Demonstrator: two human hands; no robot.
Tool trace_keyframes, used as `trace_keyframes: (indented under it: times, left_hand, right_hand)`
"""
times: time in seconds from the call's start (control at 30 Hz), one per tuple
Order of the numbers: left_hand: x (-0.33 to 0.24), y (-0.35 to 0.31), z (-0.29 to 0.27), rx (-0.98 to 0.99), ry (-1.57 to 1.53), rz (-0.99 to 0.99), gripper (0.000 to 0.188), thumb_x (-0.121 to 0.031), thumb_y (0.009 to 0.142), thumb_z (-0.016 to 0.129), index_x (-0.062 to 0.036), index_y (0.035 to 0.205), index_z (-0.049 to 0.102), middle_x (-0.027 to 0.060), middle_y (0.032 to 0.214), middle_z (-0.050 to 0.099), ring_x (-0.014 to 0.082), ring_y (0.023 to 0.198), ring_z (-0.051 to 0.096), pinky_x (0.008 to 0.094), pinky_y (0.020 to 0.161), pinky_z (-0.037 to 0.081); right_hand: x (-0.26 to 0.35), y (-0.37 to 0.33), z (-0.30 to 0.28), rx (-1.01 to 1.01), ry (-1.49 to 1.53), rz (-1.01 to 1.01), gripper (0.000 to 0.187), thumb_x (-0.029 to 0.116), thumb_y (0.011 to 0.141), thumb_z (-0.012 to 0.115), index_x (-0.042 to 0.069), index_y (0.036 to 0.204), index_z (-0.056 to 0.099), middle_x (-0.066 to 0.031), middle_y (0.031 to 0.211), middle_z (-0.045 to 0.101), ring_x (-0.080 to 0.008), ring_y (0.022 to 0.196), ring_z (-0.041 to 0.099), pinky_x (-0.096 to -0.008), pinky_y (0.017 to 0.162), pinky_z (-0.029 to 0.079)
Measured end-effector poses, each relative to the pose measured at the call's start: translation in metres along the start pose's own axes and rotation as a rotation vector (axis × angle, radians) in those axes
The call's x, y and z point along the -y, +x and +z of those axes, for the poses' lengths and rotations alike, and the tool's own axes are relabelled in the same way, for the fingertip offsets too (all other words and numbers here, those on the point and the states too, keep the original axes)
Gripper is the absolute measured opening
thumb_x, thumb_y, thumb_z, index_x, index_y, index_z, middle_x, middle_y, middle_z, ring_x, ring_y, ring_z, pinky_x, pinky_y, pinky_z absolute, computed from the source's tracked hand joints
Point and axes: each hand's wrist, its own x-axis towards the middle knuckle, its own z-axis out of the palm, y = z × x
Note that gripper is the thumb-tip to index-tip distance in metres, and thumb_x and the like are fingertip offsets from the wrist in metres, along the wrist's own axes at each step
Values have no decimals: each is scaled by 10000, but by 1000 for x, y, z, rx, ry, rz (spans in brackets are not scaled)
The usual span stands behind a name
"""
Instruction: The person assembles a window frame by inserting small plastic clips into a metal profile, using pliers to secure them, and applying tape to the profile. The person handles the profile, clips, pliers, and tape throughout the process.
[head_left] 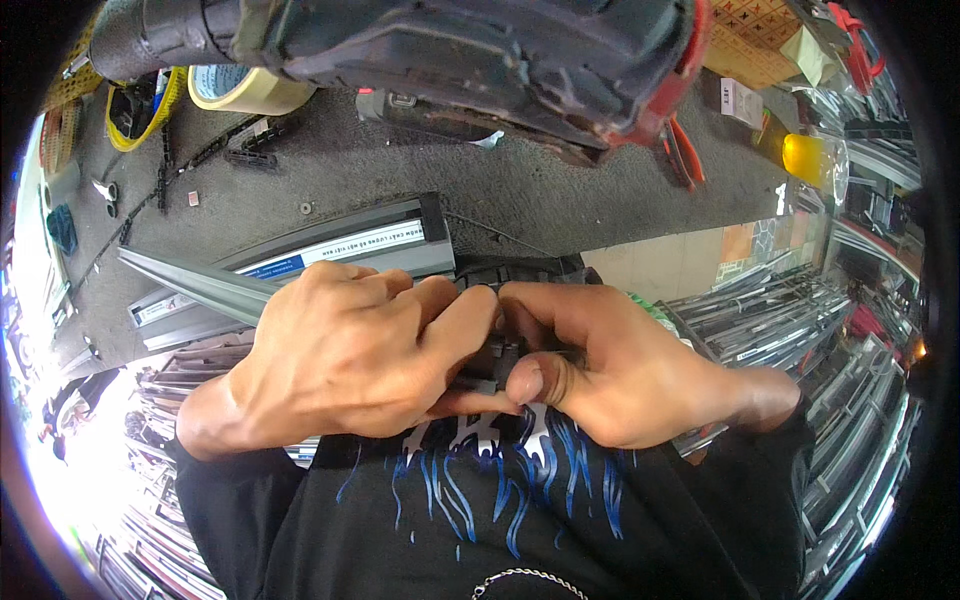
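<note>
Close in front of my chest, both hands are closed around a small black part (490,366), a blocky, plastic-looking piece with ridges. My left hand (345,350) has its fingers curled over it, with one finger beneath. My right hand (610,375) pinches its right side, thumb bent toward me and forefinger meeting the left hand's fingers. Most of the part is hidden between the fingers. Just beyond my left hand lie a dark grey metal profile (432,225) with a white and blue label and a lighter grey profile (190,280), which runs behind that hand.
A large black and red power tool (450,50) looms across the top. The dark worktop (340,165) holds tape rolls (245,90), a yellow basket (146,115), scissors (107,195), black strips and a second tool (425,115). Many metal profiles (760,310) lie stacked right and lower left.
</note>
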Motion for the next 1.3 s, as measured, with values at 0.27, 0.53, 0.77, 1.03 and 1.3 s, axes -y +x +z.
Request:
trace_keyframes:
  times: [0.27, 0.53, 0.77, 1.03, 1.3]
  left_hand:
    - [0, 2, 1, 38, 16, 13, 439, -480, 862, 734, -62, 914, 608, 23, 713, 576, 183, 567, 638, 341, 466, 477]
    - [3, 4, -10, -108, 45, 35, 406, -415, 841, 734, -40, 955, 625, 7, 677, 540, 161, 543, 634, 307, 455, 480]
    - [2, 6, -5, -110, 52, 51, 330, -312, 772, 716, -39, 931, 619, 2, 672, 515, 147, 533, 597, 301, 458, 456]
    - [4, 5, -5, -133, 81, 42, 338, -340, 799, 727, -46, 915, 606, 8, 678, 520, 149, 553, 602, 305, 482, 473]
    - [-3, 10, -10, -123, 26, -73, 539, -559, 849, 797, -62, 994, 646, 62, 867, 700, 190, 653, 658, 317, 571, 504]
  right_hand:
    - [-8, 1, 9, -27, 87, 17, 297, 253, 1039, 693, -25, 1007, 593, -168, 753, 613, -233, 662, 537, -400, 659, 487]
    - [6, 3, 9, 8, 246, -42, 809, 677, 909, 688, -71, 1201, 591, -70, 894, 697, -78, 848, 629, -289, 728, 533]
    - [-1, 5, 2, 8, 94, -9, 789, 687, 895, 703, -56, 1149, 619, -65, 790, 673, -72, 753, 579, -292, 678, 514]
    - [10, 8, 0, -39, 62, -57, 678, 639, 921, 736, -20, 1020, 608, -44, 714, 620, -100, 667, 529, -335, 604, 456]
    - [-1, 11, -28, 69, -128, -79, 698, 656, 855, 814, 21, 1021, 573, -7, 761, 563, -94, 717, 514, -301, 624, 423]
